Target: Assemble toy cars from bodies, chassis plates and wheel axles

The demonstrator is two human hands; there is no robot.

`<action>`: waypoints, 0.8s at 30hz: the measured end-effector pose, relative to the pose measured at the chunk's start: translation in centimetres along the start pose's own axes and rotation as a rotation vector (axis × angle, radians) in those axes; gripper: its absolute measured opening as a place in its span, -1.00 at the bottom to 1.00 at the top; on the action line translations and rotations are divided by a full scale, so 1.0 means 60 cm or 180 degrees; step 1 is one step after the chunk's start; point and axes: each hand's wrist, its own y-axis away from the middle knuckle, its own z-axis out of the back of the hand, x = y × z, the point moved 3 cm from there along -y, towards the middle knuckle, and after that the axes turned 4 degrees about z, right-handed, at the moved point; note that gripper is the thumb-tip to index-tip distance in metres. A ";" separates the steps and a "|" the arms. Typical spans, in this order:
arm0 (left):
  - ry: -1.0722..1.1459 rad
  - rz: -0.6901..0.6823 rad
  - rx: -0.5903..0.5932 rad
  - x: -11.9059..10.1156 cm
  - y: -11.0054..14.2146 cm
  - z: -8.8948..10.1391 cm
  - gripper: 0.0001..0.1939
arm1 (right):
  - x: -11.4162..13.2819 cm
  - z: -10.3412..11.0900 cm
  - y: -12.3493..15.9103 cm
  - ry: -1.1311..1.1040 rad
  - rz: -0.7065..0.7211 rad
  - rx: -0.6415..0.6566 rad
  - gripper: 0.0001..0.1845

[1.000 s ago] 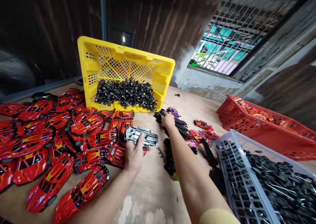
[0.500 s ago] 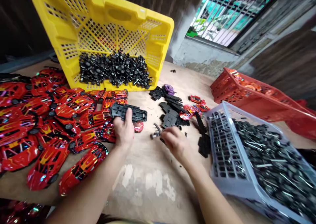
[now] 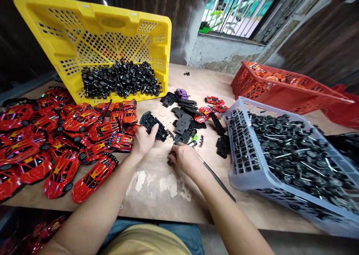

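My left hand (image 3: 143,139) is closed around a black toy car chassis (image 3: 153,124), held just above the wooden table (image 3: 168,195). My right hand (image 3: 183,158) rests on the table beside it, fingers curled on a small dark part I cannot make out. A thin screwdriver (image 3: 213,174) with a green tip lies under that hand. A heap of black chassis pieces (image 3: 186,120) lies just beyond both hands. Many red toy car bodies (image 3: 56,135) cover the table's left side.
A tilted yellow crate (image 3: 95,41) at the back holds black wheel-and-axle sets. A grey basket (image 3: 244,165) on the right holds more wheels and axles. Behind it stands a red crate (image 3: 280,90) with red parts. A purple part (image 3: 182,93) lies by the chassis heap.
My right hand came back from the far chassis heap to the table in front of me. My left hand turned the chassis over and tilted it. The view dropped lower.
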 end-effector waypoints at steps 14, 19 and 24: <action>0.0274 0.0111 0.0071 -0.003 0.004 -0.016 -0.61 | 0.015 0.018 -0.041 -0.0741 0.1099 -0.2195 -0.85; -0.0008 -0.0003 0.0068 -0.009 0.007 -0.016 -0.57 | 0.009 0.021 -0.033 -0.0887 0.1212 -0.2455 -0.90; -0.0178 -0.0097 0.0052 -0.010 0.011 -0.018 -0.54 | 0.008 0.022 -0.033 -0.0702 0.1108 -0.2354 -0.88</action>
